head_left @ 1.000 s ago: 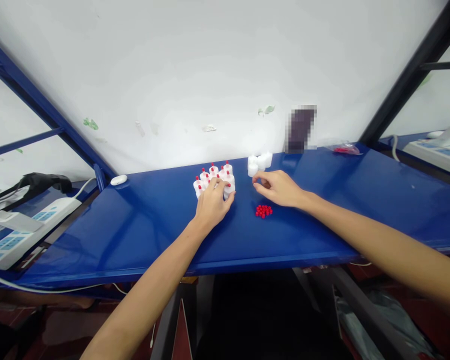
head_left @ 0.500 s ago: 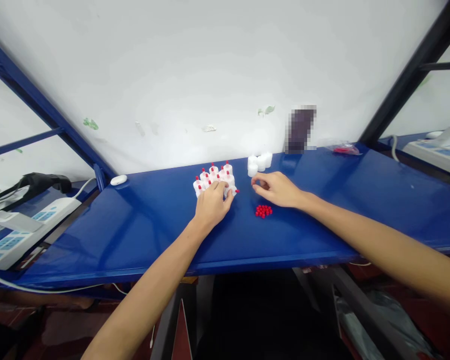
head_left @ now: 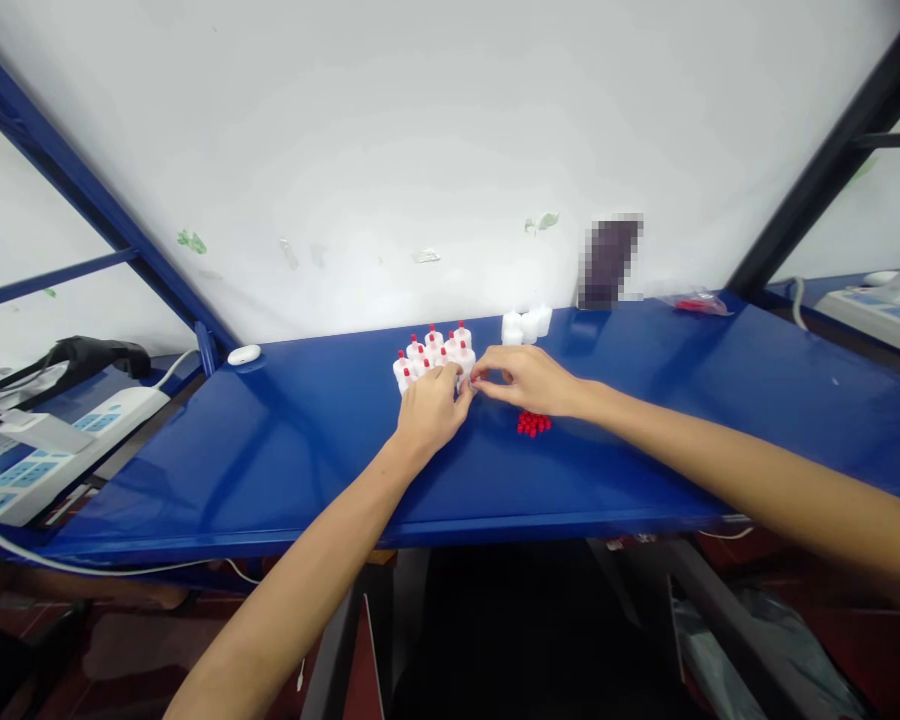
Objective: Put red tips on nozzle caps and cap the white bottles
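My left hand (head_left: 429, 408) is closed around a small white bottle (head_left: 462, 381) at the front right of a group of bottles; fingers cover most of it. My right hand (head_left: 534, 380) pinches at the tip of that bottle, where its small red cap is mostly hidden by the fingertips. Several white squeeze bottles (head_left: 434, 339) with red tip caps stand close together just beyond my left hand. A small pile of loose red caps (head_left: 533, 425) lies on the blue table (head_left: 330, 440), below my right wrist.
Several white pieces (head_left: 523, 325) stand near the wall, past my right hand. A white earbud case (head_left: 244, 355) lies at the back left. A clear bag with red contents (head_left: 697, 303) rests at the back right. Power strips (head_left: 82, 440) and cables are beyond the left frame.
My right hand has moved left from beside the white pieces to the bottle in my left hand, and its fingers now close on the tip. The left hand keeps its hold.
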The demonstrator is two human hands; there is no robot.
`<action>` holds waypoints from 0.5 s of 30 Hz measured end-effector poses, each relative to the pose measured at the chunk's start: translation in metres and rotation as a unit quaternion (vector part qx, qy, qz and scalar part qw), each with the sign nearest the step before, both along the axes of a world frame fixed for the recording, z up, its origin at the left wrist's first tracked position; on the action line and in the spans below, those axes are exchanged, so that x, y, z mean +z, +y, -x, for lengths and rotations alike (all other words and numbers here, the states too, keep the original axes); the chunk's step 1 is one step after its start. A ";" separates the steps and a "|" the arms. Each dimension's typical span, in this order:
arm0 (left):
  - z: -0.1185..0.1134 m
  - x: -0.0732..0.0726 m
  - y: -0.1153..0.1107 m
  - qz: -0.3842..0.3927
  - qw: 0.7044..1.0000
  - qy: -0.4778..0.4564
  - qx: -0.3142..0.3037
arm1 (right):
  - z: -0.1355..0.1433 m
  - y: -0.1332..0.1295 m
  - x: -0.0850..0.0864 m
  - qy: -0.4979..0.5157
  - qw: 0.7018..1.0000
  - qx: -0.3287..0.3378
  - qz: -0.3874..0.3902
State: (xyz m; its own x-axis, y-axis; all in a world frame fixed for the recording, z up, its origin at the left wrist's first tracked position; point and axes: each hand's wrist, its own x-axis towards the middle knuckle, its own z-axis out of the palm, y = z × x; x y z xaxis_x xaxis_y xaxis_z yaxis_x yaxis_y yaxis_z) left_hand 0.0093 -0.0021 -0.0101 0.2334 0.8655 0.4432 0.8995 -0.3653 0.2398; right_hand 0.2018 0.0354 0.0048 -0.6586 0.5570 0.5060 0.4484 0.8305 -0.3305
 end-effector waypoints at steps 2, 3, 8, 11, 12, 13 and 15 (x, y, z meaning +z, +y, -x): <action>0.000 0.001 -0.002 -0.015 1.000 -0.016 -0.002 | 0.003 0.004 0.003 0.013 1.000 -0.002 0.005; 0.000 0.002 -0.004 -0.024 0.999 -0.027 -0.003 | 0.005 0.006 0.004 0.024 1.000 -0.008 0.008; -0.004 0.005 -0.016 0.049 0.982 -0.067 -0.170 | 0.012 0.016 0.008 0.067 0.995 -0.030 0.064; -0.006 0.007 -0.022 0.171 0.937 -0.101 -0.286 | 0.015 0.017 0.007 0.055 0.993 -0.039 0.093; -0.007 0.009 -0.023 0.201 0.924 -0.113 -0.304 | 0.016 0.016 0.007 0.052 0.993 -0.043 0.099; -0.007 0.010 -0.023 0.224 0.914 -0.124 -0.314 | 0.016 0.015 0.006 0.051 0.992 -0.045 0.107; -0.006 0.012 -0.023 0.254 0.901 -0.141 -0.321 | 0.014 0.014 0.005 0.056 0.987 -0.041 0.142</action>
